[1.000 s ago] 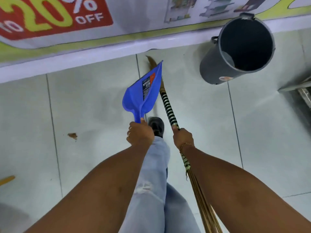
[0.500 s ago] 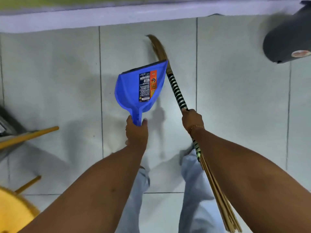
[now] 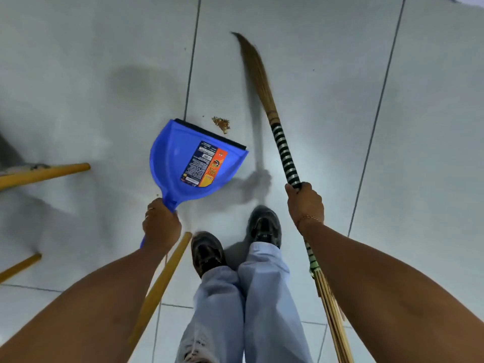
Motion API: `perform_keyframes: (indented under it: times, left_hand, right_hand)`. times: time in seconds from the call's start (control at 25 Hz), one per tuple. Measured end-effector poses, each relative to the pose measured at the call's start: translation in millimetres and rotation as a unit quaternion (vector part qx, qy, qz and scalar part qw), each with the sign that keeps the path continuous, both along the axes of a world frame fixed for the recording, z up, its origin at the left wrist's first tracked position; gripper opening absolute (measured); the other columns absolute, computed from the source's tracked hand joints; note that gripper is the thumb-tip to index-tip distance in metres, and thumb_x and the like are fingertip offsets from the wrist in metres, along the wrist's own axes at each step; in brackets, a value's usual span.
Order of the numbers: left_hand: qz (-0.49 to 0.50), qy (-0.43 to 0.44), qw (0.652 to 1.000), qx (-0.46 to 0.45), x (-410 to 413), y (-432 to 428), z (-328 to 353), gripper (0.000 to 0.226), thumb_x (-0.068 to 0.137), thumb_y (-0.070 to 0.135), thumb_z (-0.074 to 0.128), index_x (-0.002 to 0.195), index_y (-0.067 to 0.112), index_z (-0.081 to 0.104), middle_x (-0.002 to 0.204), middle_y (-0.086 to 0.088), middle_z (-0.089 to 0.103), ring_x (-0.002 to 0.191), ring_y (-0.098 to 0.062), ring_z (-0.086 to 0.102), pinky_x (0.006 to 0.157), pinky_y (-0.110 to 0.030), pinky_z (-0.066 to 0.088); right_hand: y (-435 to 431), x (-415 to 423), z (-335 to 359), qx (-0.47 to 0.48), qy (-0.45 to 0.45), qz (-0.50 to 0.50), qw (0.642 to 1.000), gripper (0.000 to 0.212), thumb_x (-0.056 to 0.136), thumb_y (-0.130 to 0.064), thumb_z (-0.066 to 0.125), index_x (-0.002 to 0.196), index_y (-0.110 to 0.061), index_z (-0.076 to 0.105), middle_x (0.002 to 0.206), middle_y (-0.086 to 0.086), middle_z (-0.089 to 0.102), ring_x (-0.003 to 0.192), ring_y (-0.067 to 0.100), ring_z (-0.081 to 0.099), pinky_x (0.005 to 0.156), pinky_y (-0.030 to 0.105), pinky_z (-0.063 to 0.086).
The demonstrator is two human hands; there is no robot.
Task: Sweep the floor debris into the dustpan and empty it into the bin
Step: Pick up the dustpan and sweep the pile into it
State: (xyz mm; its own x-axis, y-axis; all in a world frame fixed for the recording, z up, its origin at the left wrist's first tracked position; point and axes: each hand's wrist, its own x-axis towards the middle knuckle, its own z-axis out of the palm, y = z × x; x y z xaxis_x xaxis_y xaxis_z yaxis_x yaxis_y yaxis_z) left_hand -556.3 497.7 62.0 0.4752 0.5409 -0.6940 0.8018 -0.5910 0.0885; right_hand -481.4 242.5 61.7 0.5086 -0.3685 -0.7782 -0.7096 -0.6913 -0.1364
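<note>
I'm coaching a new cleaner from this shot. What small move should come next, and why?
Probably a short flick of the broom toward the dustpan. The small crumb pile lies on the tile just beyond the pan's black lip, with the bristles farther out on the right. The left hand grips the pan's handle; the right hand grips the broom.

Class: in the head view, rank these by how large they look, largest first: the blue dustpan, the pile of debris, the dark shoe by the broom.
1. blue dustpan
2. dark shoe
3. pile of debris
The order is clear; all three sit near floor level.
</note>
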Motion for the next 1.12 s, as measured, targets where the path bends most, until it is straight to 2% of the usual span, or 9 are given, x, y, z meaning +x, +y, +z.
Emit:
perform_keyframes:
  times: [0.12, 0.2, 0.32, 0.4, 0.6, 0.76, 0.88, 1.0, 1.12]
  left_hand:
    - [-0.006, 0.018, 0.999, -0.029, 10, 13, -48, 0.04, 0.086, 0.0, 0.056, 0.121, -0.009, 0.039, 0.119, -0.031, 0.053, 0.108, -0.047, 0.054, 0.093, -0.053, 0.045]
    - [-0.028, 0.037, 0.999, -0.028, 11, 16, -66, 0.048, 0.082, -0.005, 0.056, 0.125, -0.005, 0.036, 0.119, -0.028, 0.053, 0.108, -0.046, 0.054, 0.093, -0.052, 0.045]
    - [-0.101, 0.062, 0.993, 0.012, 3, 27, -87, 0.072, 0.081, -0.004, 0.056, 0.142, 0.007, 0.02, 0.117, -0.027, 0.053, 0.103, -0.045, 0.056, 0.088, -0.051, 0.047]
    - [-0.143, 0.051, 0.987, 0.054, 2, 37, -97, 0.075, 0.083, -0.003, 0.054, 0.146, 0.008, 0.016, 0.107, -0.029, 0.056, 0.092, -0.046, 0.058, 0.079, -0.05, 0.049]
    - [-0.231, 0.004, 0.967, 0.112, 8, 76, -119, 0.07, 0.069, -0.02, 0.062, 0.134, -0.01, 0.037, 0.07, -0.035, 0.057, 0.052, -0.045, 0.057, 0.05, -0.047, 0.05]
    - [-0.241, -0.005, 0.966, 0.095, 8, 83, -127, 0.067, 0.082, -0.013, 0.051, 0.142, -0.005, 0.023, 0.089, -0.038, 0.057, 0.069, -0.049, 0.057, 0.062, -0.051, 0.048]
    - [-0.23, -0.021, 0.968, 0.1, -1, 79, -131, 0.067, 0.084, -0.012, 0.048, 0.144, -0.003, 0.019, 0.092, -0.037, 0.056, 0.073, -0.049, 0.057, 0.066, -0.053, 0.048]
    - [-0.232, -0.028, 0.967, 0.102, -4, 86, -136, 0.066, 0.086, -0.009, 0.045, 0.145, -0.002, 0.015, 0.098, -0.037, 0.055, 0.079, -0.051, 0.056, 0.07, -0.054, 0.047]
    - [-0.247, -0.016, 0.962, 0.118, -1, 93, -133, 0.067, 0.087, -0.008, 0.045, 0.146, 0.0, 0.014, 0.1, -0.036, 0.056, 0.081, -0.05, 0.057, 0.071, -0.054, 0.047]
  right_hand:
    - [18, 4, -39, -0.001, 0.012, 0.012, 1.0, 0.032, 0.093, -0.016, 0.051, 0.122, -0.001, 0.049, 0.119, 0.018, 0.061, 0.106, 0.036, 0.06, 0.081, 0.036, 0.046]
    - [20, 4, -54, -0.005, 0.036, 0.056, 0.998, 0.044, 0.09, -0.005, 0.048, 0.133, -0.006, 0.036, 0.122, 0.018, 0.058, 0.109, 0.039, 0.058, 0.087, 0.04, 0.046]
    - [12, -7, -77, -0.052, 0.114, 0.094, 0.988, 0.041, 0.091, -0.006, 0.041, 0.131, -0.008, 0.031, 0.125, 0.022, 0.054, 0.114, 0.043, 0.055, 0.093, 0.046, 0.045]
    - [6, -19, -86, -0.089, 0.157, 0.108, 0.978, 0.034, 0.092, -0.008, 0.036, 0.126, -0.009, 0.032, 0.126, 0.023, 0.053, 0.115, 0.043, 0.053, 0.096, 0.049, 0.046]
    - [-3, -59, -91, -0.13, 0.198, 0.189, 0.953, 0.036, 0.092, -0.004, 0.034, 0.125, -0.017, 0.035, 0.125, 0.013, 0.051, 0.115, 0.036, 0.049, 0.094, 0.055, 0.042]
    - [-22, -85, -81, -0.131, 0.165, 0.231, 0.95, 0.037, 0.089, 0.0, 0.035, 0.123, -0.015, 0.036, 0.117, 0.012, 0.053, 0.107, 0.034, 0.053, 0.091, 0.051, 0.045]
    - [-31, -74, -83, -0.157, 0.108, 0.157, 0.969, 0.03, 0.091, 0.0, 0.034, 0.119, -0.009, 0.036, 0.115, 0.019, 0.052, 0.106, 0.04, 0.052, 0.092, 0.054, 0.046]
    - [-24, -56, -91, -0.181, 0.149, 0.142, 0.962, 0.032, 0.092, -0.002, 0.033, 0.123, -0.01, 0.033, 0.123, 0.02, 0.049, 0.115, 0.042, 0.048, 0.095, 0.057, 0.043]
    - [-14, -55, -87, -0.179, 0.19, 0.212, 0.942, 0.039, 0.09, 0.0, 0.035, 0.125, -0.017, 0.034, 0.123, 0.014, 0.051, 0.115, 0.036, 0.048, 0.095, 0.057, 0.041]
